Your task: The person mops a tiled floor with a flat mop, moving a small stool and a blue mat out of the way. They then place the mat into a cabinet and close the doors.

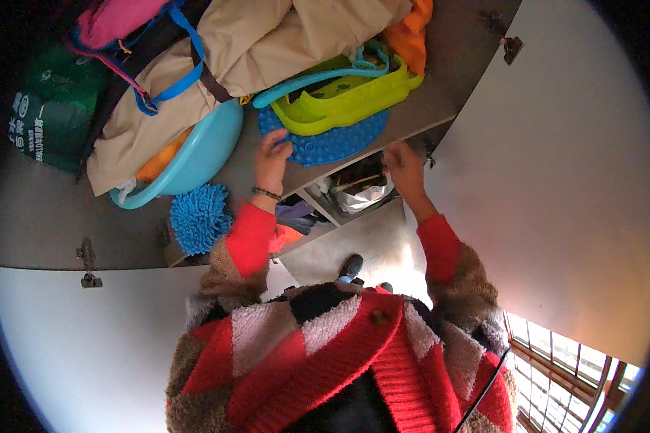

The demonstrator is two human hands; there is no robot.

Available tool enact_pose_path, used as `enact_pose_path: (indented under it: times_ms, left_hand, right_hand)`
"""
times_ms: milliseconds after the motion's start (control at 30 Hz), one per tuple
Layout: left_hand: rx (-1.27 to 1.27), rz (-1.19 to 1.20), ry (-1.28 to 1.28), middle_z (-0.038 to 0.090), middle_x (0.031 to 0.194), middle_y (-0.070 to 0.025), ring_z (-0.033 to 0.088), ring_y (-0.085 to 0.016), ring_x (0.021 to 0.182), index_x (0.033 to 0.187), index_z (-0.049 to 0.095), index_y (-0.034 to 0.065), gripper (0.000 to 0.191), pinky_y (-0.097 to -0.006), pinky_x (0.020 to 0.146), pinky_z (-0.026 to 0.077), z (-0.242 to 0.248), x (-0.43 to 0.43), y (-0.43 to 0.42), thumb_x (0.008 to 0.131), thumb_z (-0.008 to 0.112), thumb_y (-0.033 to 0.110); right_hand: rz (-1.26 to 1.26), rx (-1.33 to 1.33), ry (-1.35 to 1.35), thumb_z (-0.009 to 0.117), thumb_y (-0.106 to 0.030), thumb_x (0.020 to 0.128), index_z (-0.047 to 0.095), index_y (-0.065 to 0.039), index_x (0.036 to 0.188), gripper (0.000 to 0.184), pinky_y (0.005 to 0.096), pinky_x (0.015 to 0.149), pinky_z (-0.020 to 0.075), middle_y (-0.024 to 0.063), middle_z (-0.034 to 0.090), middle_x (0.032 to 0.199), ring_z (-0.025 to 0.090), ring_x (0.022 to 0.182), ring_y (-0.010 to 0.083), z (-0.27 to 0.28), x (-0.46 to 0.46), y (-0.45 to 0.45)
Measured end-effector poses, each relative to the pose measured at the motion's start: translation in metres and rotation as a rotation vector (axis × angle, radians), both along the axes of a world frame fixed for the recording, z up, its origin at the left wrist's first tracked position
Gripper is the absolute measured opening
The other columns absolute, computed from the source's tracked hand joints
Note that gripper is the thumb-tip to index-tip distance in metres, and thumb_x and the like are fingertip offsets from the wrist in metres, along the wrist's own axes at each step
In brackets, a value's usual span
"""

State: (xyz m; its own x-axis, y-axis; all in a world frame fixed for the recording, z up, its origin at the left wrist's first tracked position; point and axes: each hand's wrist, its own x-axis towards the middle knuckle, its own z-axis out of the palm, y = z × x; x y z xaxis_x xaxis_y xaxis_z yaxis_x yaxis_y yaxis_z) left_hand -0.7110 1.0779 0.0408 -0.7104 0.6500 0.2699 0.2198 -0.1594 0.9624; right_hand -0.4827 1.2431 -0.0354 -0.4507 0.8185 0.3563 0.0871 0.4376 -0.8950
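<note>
My left hand, with a dark beaded bracelet at the wrist, is over the left end of a blue knobbly rubber mat. Its fingers are bent and slightly apart, and I see nothing held; contact with the mat is unclear. At the shelf's front edge, right of the mat, is my right hand with curled fingers; whether it grips anything is hidden. On the mat rests a lime-green plastic tray, a light-blue curved plastic piece lying across it. Left of my left hand is a blue chenille ball.
A light-blue basin leans under a beige cloth bag. Farther left stands a dark green bag bearing writing. White cabinet doors swing out on either side. Below, a compartment holds a silvery bag.
</note>
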Motion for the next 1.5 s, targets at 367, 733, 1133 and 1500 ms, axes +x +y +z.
enact_pose_path:
  times_ms: [367, 733, 1133, 1500]
  left_hand:
    - [-0.12, -0.102, 0.275, 0.061, 0.106, -0.0058, 0.056, -0.017, 0.104, 0.102, 0.06, 0.0023, 0.023, -0.0297, 0.091, 0.043, -0.025, 0.019, -0.009, 0.081, 0.066, 0.006]
    - [-0.105, 0.218, 0.722, 0.061, 0.102, -0.0113, 0.058, -0.032, 0.095, 0.097, 0.061, 0.0093, 0.026, -0.0378, 0.085, 0.046, -0.033, 0.045, -0.012, 0.072, 0.068, 0.006]
    - [-0.084, 0.293, 0.957, 0.058, 0.103, -0.0101, 0.052, -0.033, 0.097, 0.095, 0.06, 0.0093, 0.024, -0.0419, 0.083, 0.043, -0.069, 0.116, -0.068, 0.073, 0.06, 0.001]
    - [-0.229, 0.269, 1.026, 0.055, 0.084, -0.0085, 0.05, -0.03, 0.084, 0.075, 0.063, 0.0115, 0.01, -0.0449, 0.073, 0.042, -0.042, 0.083, 0.022, 0.071, 0.072, 0.013]
  right_hand:
    - [0.323, -0.672, -0.446, 0.051, -0.009, 0.088, 0.056, -0.005, 0.091, 0.007, 0.0275, 0.043, 0.0495, 0.0101, 0.064, 0.073, 0.064, 0.055, 0.0161, -0.137, 0.187, -0.104]
    - [0.245, -0.785, -0.398, 0.053, -0.022, 0.089, 0.056, -0.003, 0.097, 0.021, 0.0286, 0.041, 0.0486, 0.011, 0.066, 0.076, 0.064, 0.054, 0.0181, -0.168, 0.267, -0.12]
    - [0.19, -0.61, -0.563, 0.052, -0.008, 0.085, 0.06, 0.002, 0.088, 0.013, 0.0291, 0.046, 0.0525, 0.0104, 0.063, 0.074, 0.066, 0.065, 0.0186, -0.2, 0.374, -0.155]
    - [0.078, -0.54, -0.731, 0.056, -0.021, 0.086, 0.062, -0.001, 0.092, 0.022, 0.0266, 0.046, 0.0489, 0.0103, 0.069, 0.073, 0.065, 0.055, 0.0148, -0.186, 0.394, -0.172]
